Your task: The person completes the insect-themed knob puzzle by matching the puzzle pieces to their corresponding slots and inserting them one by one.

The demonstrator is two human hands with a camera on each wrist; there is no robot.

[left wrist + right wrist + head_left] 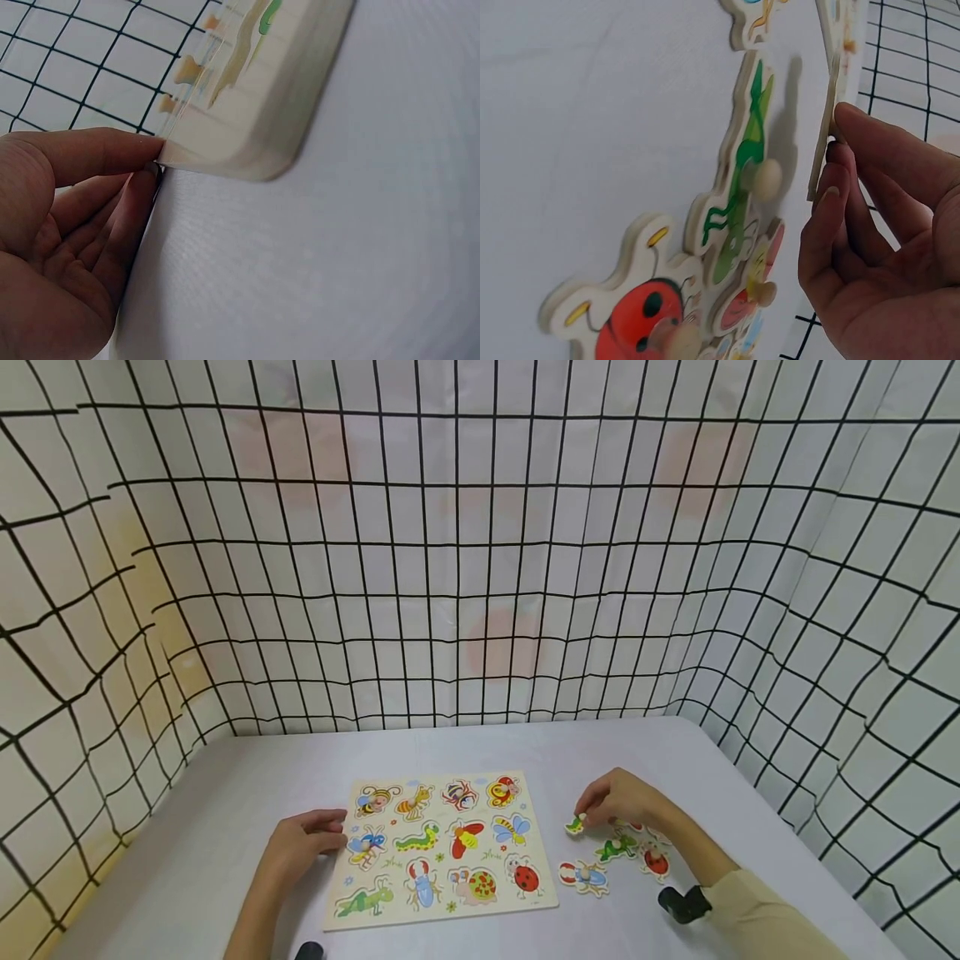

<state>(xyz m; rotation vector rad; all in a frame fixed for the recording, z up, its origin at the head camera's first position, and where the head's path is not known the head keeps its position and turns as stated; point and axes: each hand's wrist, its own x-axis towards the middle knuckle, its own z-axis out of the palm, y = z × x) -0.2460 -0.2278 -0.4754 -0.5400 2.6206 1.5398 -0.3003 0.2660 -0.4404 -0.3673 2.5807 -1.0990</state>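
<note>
My right hand (617, 797) pinches a small green-and-white knobbed puzzle piece (574, 825) just right of the board. In the right wrist view that piece (824, 135) is edge-on, its picture hidden. Below the hand lie loose pieces: a green grasshopper (742, 161), a ladybug (641, 319), a red-and-yellow insect (751, 281) and a blue beetle (585, 877). My left hand (296, 847) rests beside the wooden insect puzzle board (442, 917), fingertips touching its left edge. In the left wrist view its fingertips (152, 146) meet the pale edge of the board (255, 142).
The board lies flat on the white table (247, 768). Wooden knobs (187, 70) rise from part of it. A black grid net (465, 568) over white sheeting encloses the back and sides. A black wrist device (684, 904) is near the right sleeve (757, 914).
</note>
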